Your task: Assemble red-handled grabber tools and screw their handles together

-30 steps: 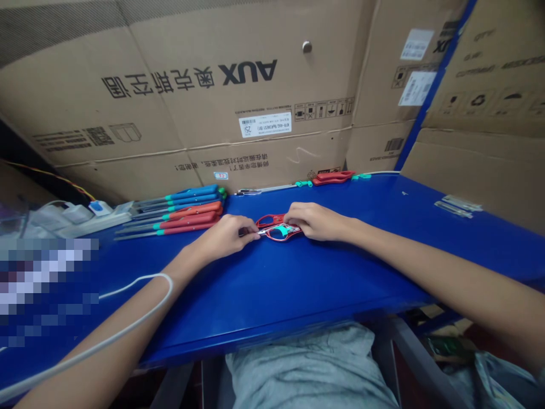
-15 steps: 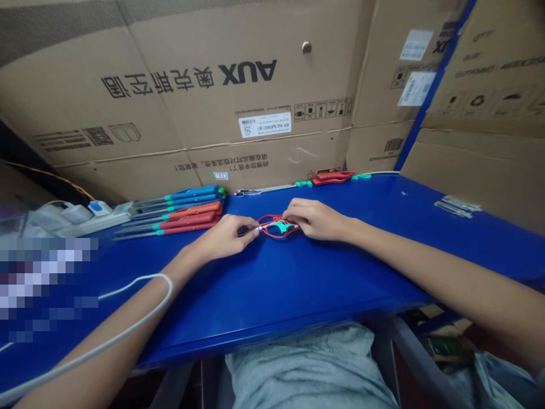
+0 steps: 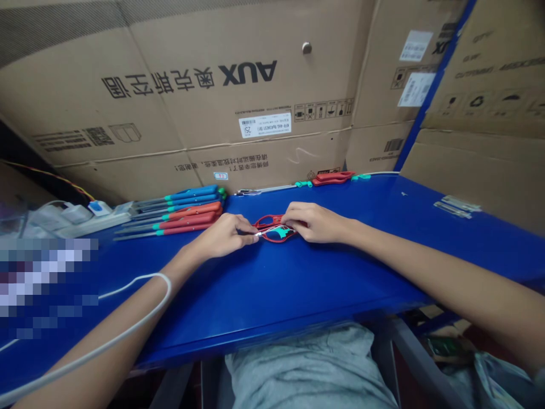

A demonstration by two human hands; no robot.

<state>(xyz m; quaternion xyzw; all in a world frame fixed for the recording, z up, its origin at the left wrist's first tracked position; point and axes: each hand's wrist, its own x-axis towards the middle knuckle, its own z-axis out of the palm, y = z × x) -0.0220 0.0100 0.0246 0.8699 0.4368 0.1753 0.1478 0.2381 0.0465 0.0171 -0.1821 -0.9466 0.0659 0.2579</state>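
Above the blue table (image 3: 272,284), both of my hands meet at a red handle shell (image 3: 272,240) that lies open, with a green insert (image 3: 281,232) and thin white wires (image 3: 270,230) inside it. My left hand (image 3: 225,235) is closed in a pinch on a slim, pale wire end at the shell's left side. My right hand (image 3: 317,221) has its fingers bent and pressed together over the right end of the shell. The fingertips cover that end, and what exactly they grip there is partly hidden.
Several long tools with blue, orange and red handles (image 3: 193,210) lie left, near a white power strip (image 3: 100,224). Behind stand cardboard sheets (image 3: 183,113); at their foot are red handle pieces (image 3: 334,178). A white cable (image 3: 166,281) loops over my left forearm. Small strips (image 3: 457,206) lie right.
The red shell and its wires have shifted slightly, tilting a little toward me. My right hand has dropped slightly, and my left fingers have closed nearer the wire end.
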